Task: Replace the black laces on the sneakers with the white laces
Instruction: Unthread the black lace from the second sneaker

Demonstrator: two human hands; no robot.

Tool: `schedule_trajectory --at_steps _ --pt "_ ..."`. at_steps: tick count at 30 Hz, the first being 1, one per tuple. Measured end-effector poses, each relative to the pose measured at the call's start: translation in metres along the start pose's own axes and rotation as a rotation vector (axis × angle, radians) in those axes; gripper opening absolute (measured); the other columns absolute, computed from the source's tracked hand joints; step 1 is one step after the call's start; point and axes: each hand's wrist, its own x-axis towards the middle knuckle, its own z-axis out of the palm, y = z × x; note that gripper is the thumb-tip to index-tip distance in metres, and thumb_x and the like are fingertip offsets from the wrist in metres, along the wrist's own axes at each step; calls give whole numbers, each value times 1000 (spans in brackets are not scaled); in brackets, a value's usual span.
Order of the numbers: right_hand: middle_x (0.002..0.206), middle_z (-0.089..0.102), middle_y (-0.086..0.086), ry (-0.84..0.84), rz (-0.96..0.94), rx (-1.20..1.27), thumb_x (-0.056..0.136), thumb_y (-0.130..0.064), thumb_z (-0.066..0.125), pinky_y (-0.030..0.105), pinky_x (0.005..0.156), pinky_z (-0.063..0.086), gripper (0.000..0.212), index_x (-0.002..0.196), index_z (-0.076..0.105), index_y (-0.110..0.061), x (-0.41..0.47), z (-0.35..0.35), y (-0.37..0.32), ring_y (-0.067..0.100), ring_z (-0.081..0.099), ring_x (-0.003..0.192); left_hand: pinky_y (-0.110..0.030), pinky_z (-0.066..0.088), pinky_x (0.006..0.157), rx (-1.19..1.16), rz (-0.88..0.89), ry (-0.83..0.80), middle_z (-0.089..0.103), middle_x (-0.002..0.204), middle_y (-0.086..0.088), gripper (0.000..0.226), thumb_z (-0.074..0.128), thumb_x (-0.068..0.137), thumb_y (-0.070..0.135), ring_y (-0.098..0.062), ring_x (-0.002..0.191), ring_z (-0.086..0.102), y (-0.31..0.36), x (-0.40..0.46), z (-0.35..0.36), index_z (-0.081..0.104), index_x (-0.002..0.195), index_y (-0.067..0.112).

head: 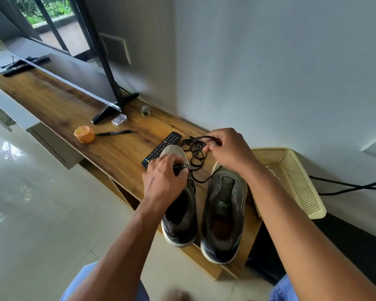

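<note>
Two grey sneakers stand side by side on the wooden shelf, toes pointing away from me. My left hand [164, 177] grips the left sneaker [179, 216] over its tongue and eyelets, where a black lace still runs. My right hand [228, 151] pinches a loop of the black lace [195, 153], which lies in loose coils beyond the toes and trails back to the left shoe. The right sneaker [224, 211] shows no lace in its eyelets. No white laces are visible.
A TV remote [161, 149] lies just beyond the left toe. Further left lie a black marker [114, 133], an orange tub [84, 134] and a small clear box [119, 119] by the TV stand foot [109, 111]. A yellow mesh basket [291, 179] sits right of the shoes.
</note>
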Motion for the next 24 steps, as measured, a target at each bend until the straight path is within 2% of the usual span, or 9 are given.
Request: schedule_trajectory --at_steps 2,3,5,8,11,15,18,21,24 --pt "122 66 11 93 65 -367 97 -14 60 44 90 55 32 129 63 -14 0 4 12 29 62 109 -52 48 102 -52 -33 -47 65 122 15 27 63 84 44 -21 126 53 -6 4 -2 65 110 47" --pt "126 60 12 135 78 -426 96 -16 63 47 95 53 37 132 59 -14 -2 5 14 33 57 117 -54 49 101 -85 -48 -78 64 117 16 29 61 79 44 -21 125 53 -6 6 -4 64 107 49" --pt "114 66 3 183 14 -339 93 -17 71 43 92 55 26 119 66 -19 -6 10 13 26 63 110 -56 47 104 -109 -73 -126 61 119 14 35 58 73 41 -23 131 48 -6 8 -6 63 106 53" --pt "85 71 -16 43 -65 -259 90 -26 78 35 77 59 6 86 76 -29 -10 22 5 10 69 83 -61 29 118 -88 -87 -188 51 148 18 43 62 79 34 -25 153 21 -5 9 -8 64 119 52" --pt "84 67 -14 -41 -126 -370 91 -33 77 24 65 43 3 91 76 -30 -17 39 -1 10 64 83 -61 9 126 -134 -75 -264 33 165 20 43 64 87 32 -20 160 -4 -7 12 -10 63 126 50" --pt "86 67 -3 -31 -203 -438 92 -34 73 33 71 45 11 101 76 -28 -18 59 1 24 65 89 -56 1 127 -195 -79 -340 23 171 14 48 62 94 19 -22 160 -15 -8 12 -7 65 132 48" --pt "82 69 -5 36 -221 -412 91 -33 68 33 68 44 9 94 75 -28 -17 62 4 25 66 85 -52 1 128 -146 -42 -330 21 172 10 52 60 93 16 -26 160 -16 -9 14 -3 64 133 49" --pt "68 61 -10 81 -202 -359 87 -35 66 30 61 40 15 76 68 -26 -15 60 5 15 58 70 -52 3 128 -137 -50 -322 19 173 8 54 60 93 17 -27 160 -15 -11 16 -1 62 139 45" --pt "61 63 -4 21 -130 30 86 -31 62 34 60 48 25 65 62 -16 -10 52 4 15 59 61 -54 3 128 -72 -46 -343 14 174 7 55 62 92 16 -28 159 -17 -12 16 1 61 139 43"
